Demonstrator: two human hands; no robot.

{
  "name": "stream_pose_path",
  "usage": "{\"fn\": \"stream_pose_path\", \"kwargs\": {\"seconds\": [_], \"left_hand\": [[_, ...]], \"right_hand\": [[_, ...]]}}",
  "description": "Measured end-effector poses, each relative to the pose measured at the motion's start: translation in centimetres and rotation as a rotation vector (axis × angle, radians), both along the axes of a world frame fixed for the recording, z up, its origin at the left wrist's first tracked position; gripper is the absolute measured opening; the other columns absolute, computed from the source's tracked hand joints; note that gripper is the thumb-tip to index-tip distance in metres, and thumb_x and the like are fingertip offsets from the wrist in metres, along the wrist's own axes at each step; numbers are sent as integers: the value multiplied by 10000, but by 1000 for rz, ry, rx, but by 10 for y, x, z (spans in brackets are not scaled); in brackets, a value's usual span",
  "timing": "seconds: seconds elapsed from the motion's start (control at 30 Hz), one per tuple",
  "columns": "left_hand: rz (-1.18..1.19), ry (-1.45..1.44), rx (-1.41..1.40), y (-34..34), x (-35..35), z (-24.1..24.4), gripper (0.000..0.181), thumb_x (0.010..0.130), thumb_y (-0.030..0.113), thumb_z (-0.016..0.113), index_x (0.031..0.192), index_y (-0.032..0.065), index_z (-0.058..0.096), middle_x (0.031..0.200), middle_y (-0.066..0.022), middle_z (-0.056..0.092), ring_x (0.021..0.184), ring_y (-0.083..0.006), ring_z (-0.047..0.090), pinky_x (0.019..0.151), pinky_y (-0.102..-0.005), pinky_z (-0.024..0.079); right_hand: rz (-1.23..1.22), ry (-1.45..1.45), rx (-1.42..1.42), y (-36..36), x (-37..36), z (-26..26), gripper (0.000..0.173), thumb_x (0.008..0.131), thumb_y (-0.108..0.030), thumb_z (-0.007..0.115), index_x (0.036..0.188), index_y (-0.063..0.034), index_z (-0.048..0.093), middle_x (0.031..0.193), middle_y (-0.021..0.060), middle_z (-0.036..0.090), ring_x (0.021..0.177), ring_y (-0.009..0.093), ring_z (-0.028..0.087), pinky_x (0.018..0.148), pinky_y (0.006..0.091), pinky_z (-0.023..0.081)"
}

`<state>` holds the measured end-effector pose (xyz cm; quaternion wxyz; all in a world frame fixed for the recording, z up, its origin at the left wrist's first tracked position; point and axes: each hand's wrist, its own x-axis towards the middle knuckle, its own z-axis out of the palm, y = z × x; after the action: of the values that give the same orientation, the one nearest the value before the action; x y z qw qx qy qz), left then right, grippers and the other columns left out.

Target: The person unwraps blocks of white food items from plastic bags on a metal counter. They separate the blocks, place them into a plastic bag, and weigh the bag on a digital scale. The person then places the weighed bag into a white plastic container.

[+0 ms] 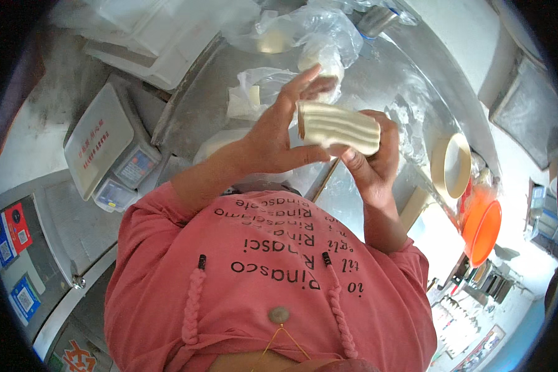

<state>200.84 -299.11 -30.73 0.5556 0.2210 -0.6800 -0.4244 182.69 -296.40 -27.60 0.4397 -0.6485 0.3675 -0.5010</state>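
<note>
A stack of pale, flat sheets, dough wrappers or noodle sheets by their look (342,128), is held up over the metal worktop, its layered edge facing me. My right hand (376,153) grips one end, with the thumb below and the fingers behind. At the other end my left hand (279,125) is spread, its thumb under the stack and its fingers raised; whether the palm touches the stack is hard to tell. Beyond the hands lies a clear plastic bag (323,51) with pale contents. Another bag (260,86) holds pale pieces beside my left hand.
On the left stand a weighing scale (100,139) and white plastic trays (135,65). The metal worktop (200,79) carries white powder. To the right are a round pale ring or sieve frame (437,167), an orange plastic basin (486,232) and a white board (437,242). A metal cup (376,21) stands at the back.
</note>
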Motion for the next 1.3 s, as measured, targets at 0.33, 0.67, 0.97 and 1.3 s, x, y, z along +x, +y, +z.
{"fn": "stream_pose_path", "kwargs": {"seconds": [0.33,0.67,0.97,1.3], "left_hand": [[-76,230,1173,43,-103,-60,482,918,440,402,1131,11,456,1015,-101,532,923,-190,525,832,-308,405],[53,633,1660,64,-136,-90,714,869,630,302,1198,9,430,1096,-129,547,999,-242,531,902,-376,393],[-482,944,1423,84,-9,-120,639,898,556,327,1118,-15,512,1094,-149,571,1040,-250,534,911,-394,414],[439,726,1260,166,81,-150,349,917,241,477,1151,-17,444,1123,-136,531,1006,-242,547,880,-362,458]], "right_hand": [[-326,550,422,-2,-67,-95,394,911,-372,470,994,12,505,860,203,572,751,264,580,692,358,454],[-233,1149,355,27,-77,-79,346,856,-357,549,915,-17,519,734,138,602,724,167,599,652,338,479],[220,1166,147,20,18,-58,415,867,-448,451,863,-34,477,773,260,590,801,422,575,674,486,443],[876,1013,-36,-31,181,-166,519,858,-469,449,967,26,561,968,262,594,911,413,573,808,453,445]]}}
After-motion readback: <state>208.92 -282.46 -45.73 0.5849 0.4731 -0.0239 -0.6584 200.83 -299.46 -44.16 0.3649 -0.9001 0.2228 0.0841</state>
